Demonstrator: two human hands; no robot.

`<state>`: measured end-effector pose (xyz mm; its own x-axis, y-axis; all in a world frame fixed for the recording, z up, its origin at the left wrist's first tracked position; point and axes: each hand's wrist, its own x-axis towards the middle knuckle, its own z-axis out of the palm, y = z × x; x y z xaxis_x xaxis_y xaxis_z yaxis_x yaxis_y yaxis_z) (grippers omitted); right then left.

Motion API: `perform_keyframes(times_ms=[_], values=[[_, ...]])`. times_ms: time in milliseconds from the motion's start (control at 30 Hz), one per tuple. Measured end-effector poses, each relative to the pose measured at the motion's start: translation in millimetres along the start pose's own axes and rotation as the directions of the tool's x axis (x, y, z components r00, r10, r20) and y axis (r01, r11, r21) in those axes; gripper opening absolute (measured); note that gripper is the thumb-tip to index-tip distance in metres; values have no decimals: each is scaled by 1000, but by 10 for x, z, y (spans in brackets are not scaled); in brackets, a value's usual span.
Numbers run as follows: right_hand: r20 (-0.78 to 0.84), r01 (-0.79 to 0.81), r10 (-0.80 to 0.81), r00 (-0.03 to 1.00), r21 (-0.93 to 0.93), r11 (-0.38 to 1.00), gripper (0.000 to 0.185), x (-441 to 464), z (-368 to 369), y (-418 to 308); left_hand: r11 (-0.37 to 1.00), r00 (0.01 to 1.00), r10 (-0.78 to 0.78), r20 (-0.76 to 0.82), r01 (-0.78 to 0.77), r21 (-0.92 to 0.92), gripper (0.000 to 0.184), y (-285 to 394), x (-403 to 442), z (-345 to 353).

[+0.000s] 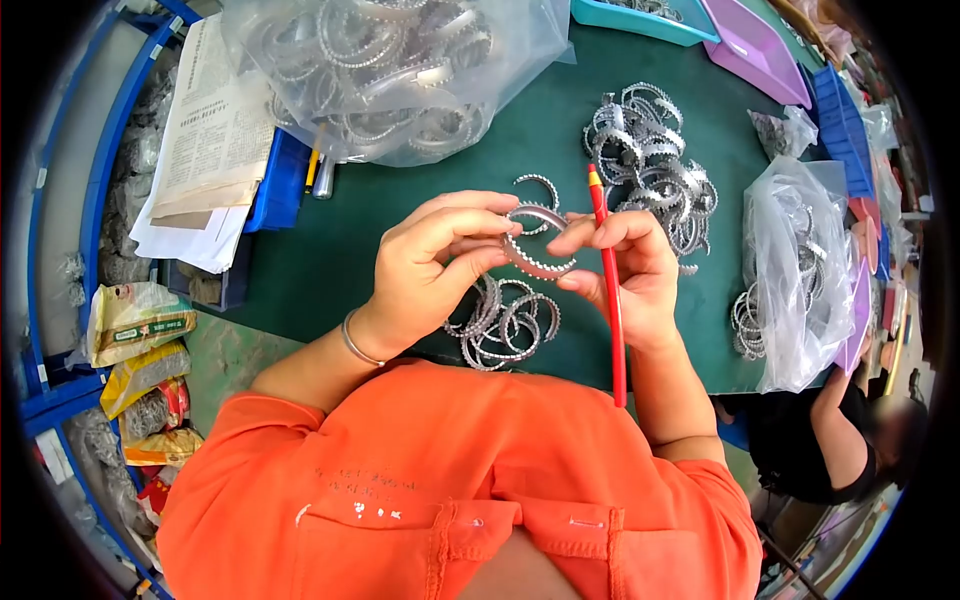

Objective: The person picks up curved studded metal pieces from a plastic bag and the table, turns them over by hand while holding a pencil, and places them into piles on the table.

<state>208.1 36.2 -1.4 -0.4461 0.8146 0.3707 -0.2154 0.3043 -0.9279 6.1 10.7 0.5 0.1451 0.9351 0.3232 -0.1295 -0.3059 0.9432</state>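
Observation:
My left hand [432, 262] pinches the left side of a curved metal band with a toothed edge [540, 270]. On the band's right side, my right hand [632, 265] grips it between thumb and finger and also holds a long red pencil [611, 300], which points away from me. Just beyond the held band lies another toothed band [545, 184]. Several loose bands [505, 325] lie on the green table [320, 260] between my forearms. A larger heap of bands [655, 165] sits beyond my right hand.
At the back stands a big clear bag of bands [400, 70]. Papers [215, 130] rest over a blue bin [277, 185] on the left. Teal [650, 18] and purple trays [755, 50] are at the back right. Another bag [795, 270] lies right, near a person in black [800, 440].

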Motion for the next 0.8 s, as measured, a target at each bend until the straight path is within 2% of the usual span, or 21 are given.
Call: perform_keyframes(times_ms=[67, 233, 800], values=[[-89, -65, 85, 992, 204, 977, 37, -35, 54, -3, 998, 1000, 23, 5, -23, 56, 24, 10, -7, 9], [-123, -34, 48, 991, 111, 993, 41, -95, 75, -13, 995, 998, 59, 33, -61, 76, 21, -46, -29, 9], [-145, -8, 23, 989, 101, 995, 42, -165, 108, 30, 981, 994, 91, 56, -99, 167, 21, -84, -56, 4]])
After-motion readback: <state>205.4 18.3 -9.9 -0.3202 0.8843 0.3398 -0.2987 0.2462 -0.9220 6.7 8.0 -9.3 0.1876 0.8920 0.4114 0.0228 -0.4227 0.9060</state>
